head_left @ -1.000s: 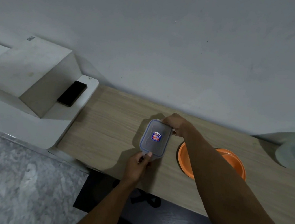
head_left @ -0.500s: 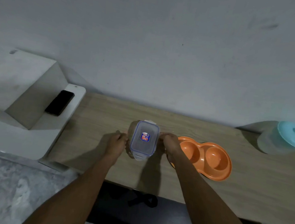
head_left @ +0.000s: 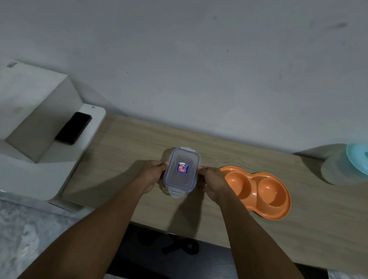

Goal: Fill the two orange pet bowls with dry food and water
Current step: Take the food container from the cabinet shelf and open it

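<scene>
Head view: a clear food box (head_left: 181,172) with a lid and a blue sticker stands on the wooden table (head_left: 130,146), its long axis running from the person towards the wall. The left hand (head_left: 152,174) and right hand (head_left: 212,183) press against its two long sides, fingers curled around it. Just right of the right hand lies the orange double bowl (head_left: 263,193), its long axis running left to right, both cups bare. A tub with a teal lid (head_left: 354,164) stands far right.

dim indoor light, soft shadows toward viewer, blurred, wide-angle edges
</scene>
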